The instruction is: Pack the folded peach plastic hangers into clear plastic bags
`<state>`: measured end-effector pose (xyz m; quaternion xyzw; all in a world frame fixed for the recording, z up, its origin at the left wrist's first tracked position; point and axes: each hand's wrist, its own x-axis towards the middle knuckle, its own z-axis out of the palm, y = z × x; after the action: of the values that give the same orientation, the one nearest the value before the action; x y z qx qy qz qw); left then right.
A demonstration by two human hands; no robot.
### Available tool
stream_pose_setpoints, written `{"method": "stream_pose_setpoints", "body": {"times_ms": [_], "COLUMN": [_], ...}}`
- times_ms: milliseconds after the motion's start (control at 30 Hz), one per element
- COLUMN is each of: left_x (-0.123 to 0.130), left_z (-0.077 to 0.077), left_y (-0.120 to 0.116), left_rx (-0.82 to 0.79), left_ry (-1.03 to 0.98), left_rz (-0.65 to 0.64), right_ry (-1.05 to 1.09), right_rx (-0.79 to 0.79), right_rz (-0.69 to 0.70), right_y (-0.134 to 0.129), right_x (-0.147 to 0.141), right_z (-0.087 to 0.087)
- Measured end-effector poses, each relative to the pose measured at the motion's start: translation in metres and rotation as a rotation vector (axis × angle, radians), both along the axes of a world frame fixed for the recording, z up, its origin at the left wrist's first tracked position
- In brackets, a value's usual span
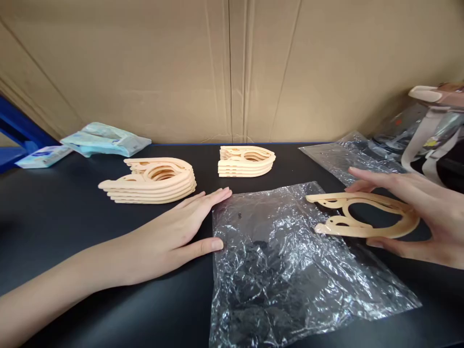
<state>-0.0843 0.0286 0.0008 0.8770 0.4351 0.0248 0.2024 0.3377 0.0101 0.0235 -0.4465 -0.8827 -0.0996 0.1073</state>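
My right hand (431,217) grips a beige plastic folding hanger (350,228) by its rounded end, thumb below and fingers above. The folded arms of the hanger point left, over the right part of a clear plastic bag (275,261). That crinkled bag lies flat on the black table. My left hand (192,220) rests with fingers stretched out, its fingertips and thumb at the bag's left edge. Behind my left hand sits a stack of folded beige hangers (163,186). A second, smaller-looking stack of hangers (250,166) lies farther back, near the middle.
Two light blue soft packs (105,140) (45,157) lie at the back left beside a blue metal frame (21,130). Another clear bag (340,154) and a beige strapped item (431,121) occupy the back right. Brown cardboard (163,72) stands behind the table (152,309).
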Motion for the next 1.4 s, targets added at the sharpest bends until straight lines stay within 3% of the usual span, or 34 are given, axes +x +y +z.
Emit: {"method": "stream_pose_setpoints", "body": {"times_ms": [167, 433, 567, 733, 900, 1200, 1400], "left_x": [-0.001, -0.002, -0.001, 0.000, 0.000, 0.001, 0.001], "left_z": [0.002, 0.001, 0.001, 0.001, 0.000, 0.000, 0.000], "left_y": [-0.001, -0.001, 0.000, 0.000, -0.001, 0.001, -0.001], "left_rx": [0.003, 0.015, 0.019, 0.012, 0.015, 0.031, 0.061], "left_ry": [0.004, 0.003, -0.014, -0.023, -0.020, -0.034, -0.060], "left_rz": [-0.004, -0.006, -0.007, 0.003, 0.012, 0.012, -0.007], "right_ry": [0.020, 0.115, 0.110, 0.108, 0.257, 0.329, 0.409], "right_rx": [0.020, -0.146, -0.210, -0.275, -0.353, -0.210, -0.156], "right_rz": [0.101, 0.211, 0.157, 0.033, 0.064, 0.225, 0.103], "right_y": [0.003, 0.020, 0.020, 0.020, 0.024, 0.031, 0.033], "right_x": [-0.015, -0.049, -0.051, -0.034, -0.038, -0.066, -0.072], "right_z": [0.001, -0.014, -0.014, -0.007, -0.009, -0.020, -0.020]}}
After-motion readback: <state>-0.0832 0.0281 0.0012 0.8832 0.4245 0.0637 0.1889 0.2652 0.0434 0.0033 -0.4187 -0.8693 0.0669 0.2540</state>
